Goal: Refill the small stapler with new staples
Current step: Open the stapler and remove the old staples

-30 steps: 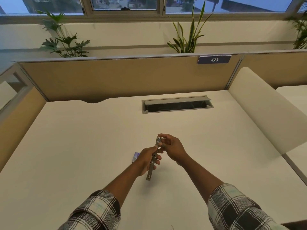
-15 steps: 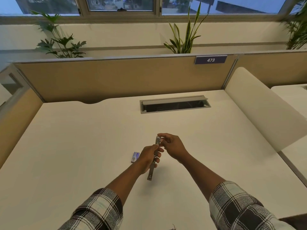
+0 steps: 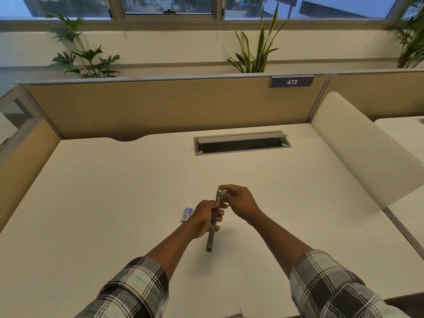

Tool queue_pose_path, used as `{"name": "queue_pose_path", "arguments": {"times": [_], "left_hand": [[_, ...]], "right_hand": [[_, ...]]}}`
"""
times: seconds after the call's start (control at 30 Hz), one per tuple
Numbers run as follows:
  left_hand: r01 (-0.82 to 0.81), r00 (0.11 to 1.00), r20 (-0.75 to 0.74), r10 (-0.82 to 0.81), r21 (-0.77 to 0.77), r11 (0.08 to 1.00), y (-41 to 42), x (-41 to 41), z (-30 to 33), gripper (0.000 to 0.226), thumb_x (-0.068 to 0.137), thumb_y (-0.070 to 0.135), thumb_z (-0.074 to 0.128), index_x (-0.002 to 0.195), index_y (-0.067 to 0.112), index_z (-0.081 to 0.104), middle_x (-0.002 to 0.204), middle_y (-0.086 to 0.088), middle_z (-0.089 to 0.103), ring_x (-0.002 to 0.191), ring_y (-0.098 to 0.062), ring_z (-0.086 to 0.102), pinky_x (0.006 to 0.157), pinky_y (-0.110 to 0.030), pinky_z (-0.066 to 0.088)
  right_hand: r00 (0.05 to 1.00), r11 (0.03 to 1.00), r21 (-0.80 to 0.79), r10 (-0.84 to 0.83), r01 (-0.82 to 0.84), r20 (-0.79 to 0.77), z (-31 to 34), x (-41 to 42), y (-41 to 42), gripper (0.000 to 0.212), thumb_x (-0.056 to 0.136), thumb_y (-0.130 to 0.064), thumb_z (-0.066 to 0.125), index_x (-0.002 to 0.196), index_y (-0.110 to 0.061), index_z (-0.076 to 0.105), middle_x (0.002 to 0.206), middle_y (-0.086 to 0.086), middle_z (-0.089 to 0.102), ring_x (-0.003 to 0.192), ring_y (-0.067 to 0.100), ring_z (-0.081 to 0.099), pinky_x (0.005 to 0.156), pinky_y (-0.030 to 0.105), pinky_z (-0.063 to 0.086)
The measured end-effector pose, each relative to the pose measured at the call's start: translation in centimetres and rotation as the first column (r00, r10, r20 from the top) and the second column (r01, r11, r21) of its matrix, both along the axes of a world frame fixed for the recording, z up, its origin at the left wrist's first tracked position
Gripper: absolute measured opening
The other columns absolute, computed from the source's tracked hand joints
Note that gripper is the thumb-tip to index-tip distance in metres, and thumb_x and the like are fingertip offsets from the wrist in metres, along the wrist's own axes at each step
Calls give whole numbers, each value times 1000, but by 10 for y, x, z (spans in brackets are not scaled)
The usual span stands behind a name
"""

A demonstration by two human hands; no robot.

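Bare desk (image 3: 103, 203) surface is seen stretching from the left partition (image 3: 25, 171) inward. A small staple box (image 3: 187, 214) lies just left of the left hand (image 3: 203, 218), which is curled round the stapler (image 3: 214, 222), held above the desk. Its far end is pinched by the right hand (image 3: 238, 201). Open surface extends rightward to the white divider (image 3: 367, 157).

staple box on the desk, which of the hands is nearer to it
Left. The left hand grips the stapler right beside the staple box; the right hand pinches the stapler's far end, beyond the left.
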State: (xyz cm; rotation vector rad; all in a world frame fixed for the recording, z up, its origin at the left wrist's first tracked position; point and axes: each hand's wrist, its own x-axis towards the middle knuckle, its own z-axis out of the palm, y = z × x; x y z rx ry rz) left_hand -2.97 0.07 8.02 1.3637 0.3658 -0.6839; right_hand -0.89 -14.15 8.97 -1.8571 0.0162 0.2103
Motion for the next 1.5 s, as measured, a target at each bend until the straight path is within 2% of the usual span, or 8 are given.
{"name": "queue_pose_path", "arguments": {"times": [0.1, 0.23, 0.33, 0.4, 0.53, 0.8, 1.27, 1.5], "left_hand": [[-13, 1000, 3, 13, 4, 1000, 0, -1, 1, 36, 97, 21, 34, 107, 4, 63, 70, -4, 51, 61, -14, 44, 54, -27, 40], [-37, 999, 1, 37, -2, 999, 0, -2, 2, 26, 92, 14, 37, 103, 6, 59, 69, -4, 51, 61, -15, 44, 56, -28, 38], [-43, 999, -1, 43, -30, 999, 0, -4, 2, 21, 89, 11, 39, 99, 9, 58, 68, -3, 53, 59, -15, 45, 56, -27, 37], [-38, 999, 10, 39, -42, 998, 1, -5, 2, 22, 91, 14, 41, 99, 8, 60, 67, -2, 54, 58, -14, 46, 55, -27, 38], [-27, 998, 49, 30, -50, 998, 1, -5, 1, 31, 96, 18, 38, 100, 6, 66, 67, -3, 53, 58, -14, 45, 53, -27, 37], [-18, 996, 92, 15, 32, 999, 1, -3, -3, 38, 99, 24, 37, 108, 3, 67, 68, -3, 58, 59, -14, 51, 55, -27, 40], [-27, 997, 71, 23, 52, 998, -1, 3, -8, 38, 98, 31, 40, 97, 7, 69, 67, -4, 62, 57, -15, 54, 55, -28, 42], [-49, 998, 41, 46, 65, 997, -3, 4, -9, 37, 95, 29, 41, 94, 7, 71, 62, -1, 61, 54, -14, 52, 54, -27, 40]], "right_hand": [[1000, 1000, -23, 8, -8, 2, 0, -1, 1, 24, 93, -13, 58, 113, -12, 69, 90, 7, 75, 66, 2, 68, 61, 10, 49], [1000, 999, -54, 5, -5, 2, 0, -2, 3, 25, 91, -20, 61, 114, -15, 70, 92, 5, 76, 84, 15, 70, 80, 30, 55], [1000, 998, -61, 7, -7, 8, 1, -3, 2, 25, 91, -21, 62, 114, -15, 70, 93, 6, 76, 87, 21, 72, 81, 36, 56], [1000, 998, -61, 1, -1, 7, 1, -3, 2, 24, 91, -21, 61, 113, -15, 70, 89, 5, 76, 79, 18, 72, 74, 33, 57], [1000, 1000, -22, 1, -1, -7, 3, -4, 2, 22, 92, -17, 62, 112, -12, 70, 84, 2, 74, 63, 2, 69, 58, 11, 50], [1000, 1000, -8, 0, 0, -13, 1, -3, 0, 22, 93, -17, 61, 113, -11, 69, 84, 1, 74, 64, 0, 69, 56, 8, 47], [999, 1000, 15, 3, -2, -46, 2, 1, -2, 27, 95, -9, 50, 112, -13, 70, 97, 5, 75, 77, 8, 71, 60, 11, 48], [999, 1000, 9, -3, 3, -50, -3, 1, -2, 26, 94, -8, 51, 112, -12, 70, 95, 5, 75, 73, 7, 70, 57, 9, 47]]}}
